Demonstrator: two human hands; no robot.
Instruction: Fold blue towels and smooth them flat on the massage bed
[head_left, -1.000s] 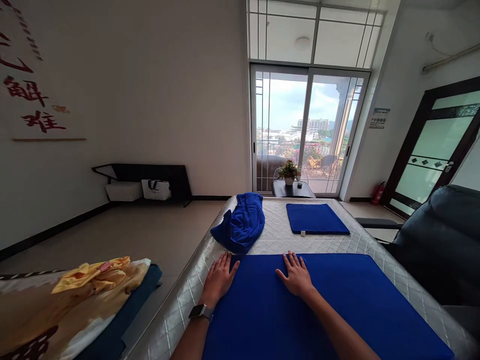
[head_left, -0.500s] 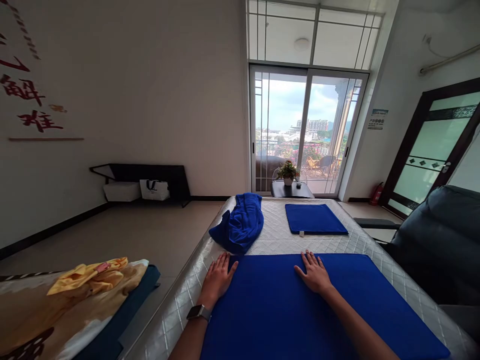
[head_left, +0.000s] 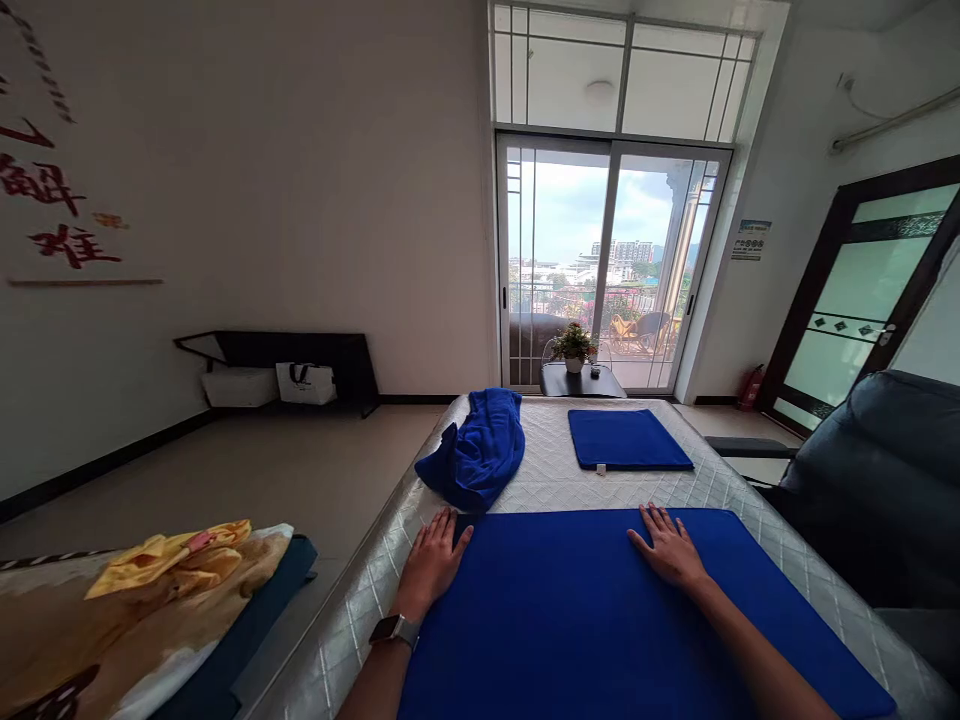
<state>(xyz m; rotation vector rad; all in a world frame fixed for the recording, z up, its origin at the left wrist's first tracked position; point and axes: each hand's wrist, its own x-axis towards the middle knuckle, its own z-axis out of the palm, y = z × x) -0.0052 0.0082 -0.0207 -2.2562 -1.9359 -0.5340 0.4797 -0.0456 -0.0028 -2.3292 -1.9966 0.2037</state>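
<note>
A large blue cloth (head_left: 570, 620) lies flat on the quilted mattress (head_left: 547, 440). My left hand (head_left: 433, 565), with a watch on the wrist, rests palm down at the cloth's far left corner, fingers slightly apart. Further right, my right hand (head_left: 667, 548) lies spread on the cloth near its far edge. Neither hand holds anything. Beyond the left hand sits a crumpled blue cloth (head_left: 480, 450). A folded blue rectangle (head_left: 628, 439) with a small white tag lies flat at the mattress's far right.
At lower left, a yellow cloth (head_left: 176, 555) lies on a patterned beige cover (head_left: 67, 620). A black armchair (head_left: 885, 480) stands close on the right. Past the mattress, a small table (head_left: 583, 381) holds a potted plant (head_left: 574, 347).
My right hand has slid to the right along the far part of the large blue cloth. My left hand has stayed at the corner. The view has shifted slightly.
</note>
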